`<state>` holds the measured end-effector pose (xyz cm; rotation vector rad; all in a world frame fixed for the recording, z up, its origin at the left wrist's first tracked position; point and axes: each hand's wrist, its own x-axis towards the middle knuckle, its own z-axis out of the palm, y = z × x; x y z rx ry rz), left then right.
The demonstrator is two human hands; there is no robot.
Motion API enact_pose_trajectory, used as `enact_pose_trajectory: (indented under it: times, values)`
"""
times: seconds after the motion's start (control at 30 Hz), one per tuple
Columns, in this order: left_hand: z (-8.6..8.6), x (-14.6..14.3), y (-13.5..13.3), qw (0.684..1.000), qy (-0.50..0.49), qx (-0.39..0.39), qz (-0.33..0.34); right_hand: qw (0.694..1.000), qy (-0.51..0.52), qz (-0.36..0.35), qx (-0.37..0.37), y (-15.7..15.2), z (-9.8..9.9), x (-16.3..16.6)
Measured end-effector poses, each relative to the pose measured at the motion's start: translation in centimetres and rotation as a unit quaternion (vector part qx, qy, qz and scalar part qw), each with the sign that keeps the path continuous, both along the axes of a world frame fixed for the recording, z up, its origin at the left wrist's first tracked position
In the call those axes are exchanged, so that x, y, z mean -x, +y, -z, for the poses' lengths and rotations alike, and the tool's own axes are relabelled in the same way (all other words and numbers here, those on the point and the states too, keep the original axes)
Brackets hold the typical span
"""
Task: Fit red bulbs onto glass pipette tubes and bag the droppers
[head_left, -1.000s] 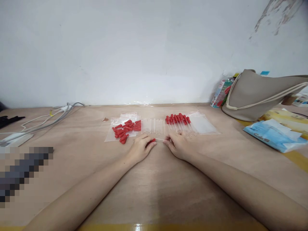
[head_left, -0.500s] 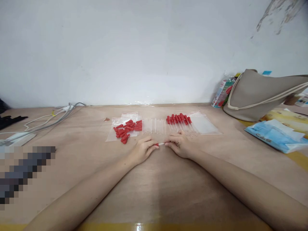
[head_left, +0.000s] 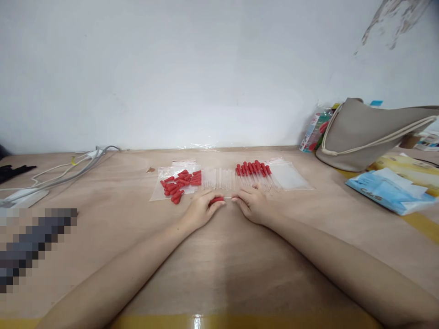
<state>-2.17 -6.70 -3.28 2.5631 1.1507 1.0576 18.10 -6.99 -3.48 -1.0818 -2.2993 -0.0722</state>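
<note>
My left hand (head_left: 200,210) pinches a red rubber bulb (head_left: 216,199) at its fingertips. My right hand (head_left: 252,205) pinches a thin clear glass tube (head_left: 227,198) that meets the bulb end to end. Both hands rest on the wooden table (head_left: 219,265). Behind them lie loose red bulbs (head_left: 178,183) on a clear bag, a row of bare glass tubes (head_left: 218,179), and several droppers with red bulbs fitted (head_left: 254,171).
A flat clear plastic bag (head_left: 291,178) lies right of the droppers. A beige bag (head_left: 370,135) and blue tissue pack (head_left: 391,192) sit at the right. Grey cables (head_left: 68,171) and a white adapter lie at the left, by a blurred patch.
The hands drew slightly apart half a second ago, showing more tube, and now sit closer together with the bulb against the tube's end.
</note>
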Motion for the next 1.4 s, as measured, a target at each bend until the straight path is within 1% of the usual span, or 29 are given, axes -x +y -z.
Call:
enact_pose_trajectory:
  times: [0.1, 0.2, 0.3, 0.53, 0.63, 0.77, 0.9, 1.2, 1.33, 1.4]
  values:
    - [-0.4, 0.1, -0.1, 1.000, -0.029, 0.002, 0.006, 0.999, 0.006, -0.045, 0.021, 0.4, 0.0, -0.6]
    - [-0.6, 0.2, -0.4, 0.999, -0.022, 0.004, 0.024, 0.997, 0.001, -0.082, 0.014, 0.6, 0.1, -1.0]
    - [-0.5, 0.2, -0.6, 0.999, -0.013, 0.019, 0.033, 0.996, -0.006, -0.083, -0.008, 0.5, 0.3, -0.9]
    - [0.2, 0.1, -0.6, 0.995, -0.020, 0.090, 0.038, 0.994, 0.004, -0.084, -0.069, 0.4, 0.8, -0.1]
    - [0.3, 0.1, -0.6, 0.995, -0.010, 0.087, 0.042, 0.993, 0.003, -0.085, -0.081, 0.4, 0.9, 0.1]
    - [0.1, 0.1, -0.7, 0.996, -0.001, 0.071, 0.053, 0.993, -0.009, -0.089, -0.076, 0.4, 0.9, 0.4]
    - [-0.1, 0.0, -0.8, 0.997, 0.001, 0.054, 0.055, 0.994, -0.026, -0.083, -0.058, 0.4, 0.7, 0.7]
    - [0.1, 0.0, -0.6, 0.997, 0.005, 0.022, 0.076, 0.995, -0.067, -0.066, 0.028, 0.3, 0.5, 1.0]
    - [0.1, 0.1, -0.5, 0.996, 0.008, 0.032, 0.081, 0.989, -0.096, -0.079, 0.076, 0.3, -0.3, 0.9]
    - [-0.1, 0.1, -0.4, 0.996, 0.010, 0.039, 0.079, 0.987, -0.113, -0.083, 0.080, 0.2, -1.1, 0.8]
